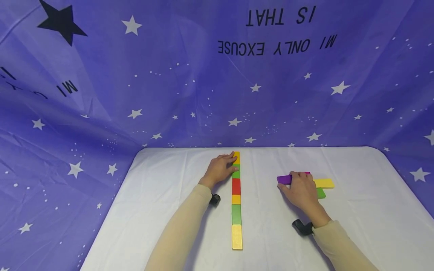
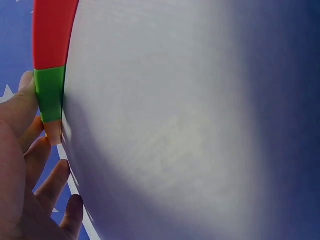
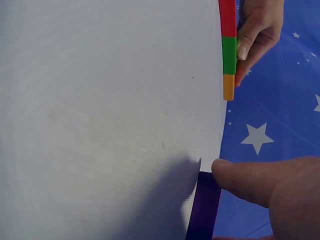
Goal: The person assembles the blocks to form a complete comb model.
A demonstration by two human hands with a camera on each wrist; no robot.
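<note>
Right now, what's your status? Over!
Left hand touching multicoloured block row, far end. Right hand touching purple rectangular block. Yellow rectangular block beside right hand.

From my end, the red block (image 1: 236, 186) beside the left grip (image 1: 218, 171) looks smooth with a soft sheen (painted wood or plastic, I can't tell which). The gold-yellow block (image 1: 237, 237), farthest from that grip in the row, looks glossier to me. At the right grip (image 1: 303, 190), the purple block (image 1: 284, 180) shows a smooth, satiny face. Beneath both grips I see the worktop (image 1: 264, 229) in matt white cloth, faintly creased. Beyond them hangs a softly folded cloth backdrop (image 1: 190, 94). Behind the grips, the sleeves (image 1: 183, 226) look like matt fabric, the black wrist pieces (image 1: 301, 227) like plastic.
</note>
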